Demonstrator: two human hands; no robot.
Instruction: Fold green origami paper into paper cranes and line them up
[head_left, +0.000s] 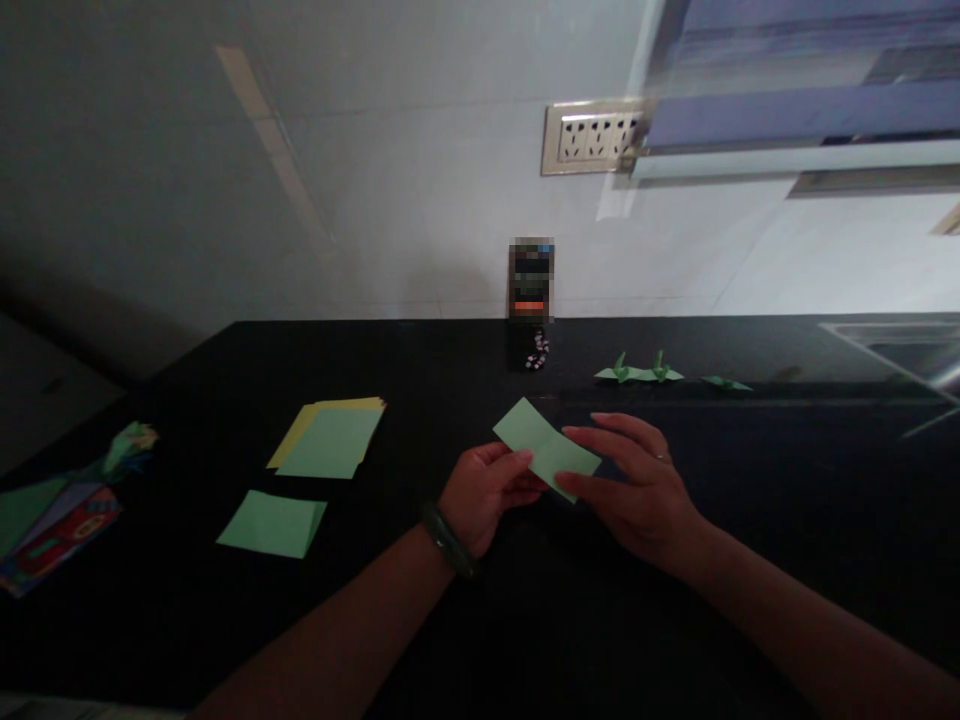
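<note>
A green rectangle of origami paper [544, 445], seemingly folded, is tilted above the dark counter. My left hand [484, 490] pinches it, with the thumb on top and the other fingers underneath. At the paper's right end, my right hand [637, 480] has its thumb at the lower edge and a finger at the upper edge; the other fingers are spread. To the left lies a folded green sheet [271, 523] with its flap slightly raised. Behind that is a stack of green and yellow paper [330, 443].
Green folded paper cranes [639, 372] stand at the back right, beside another small green folded piece [727, 383]. A blurred phone-like object [531, 280] leans on the wall. A colourful packet [64, 540] lies far left. A socket panel [596, 138] is on the wall.
</note>
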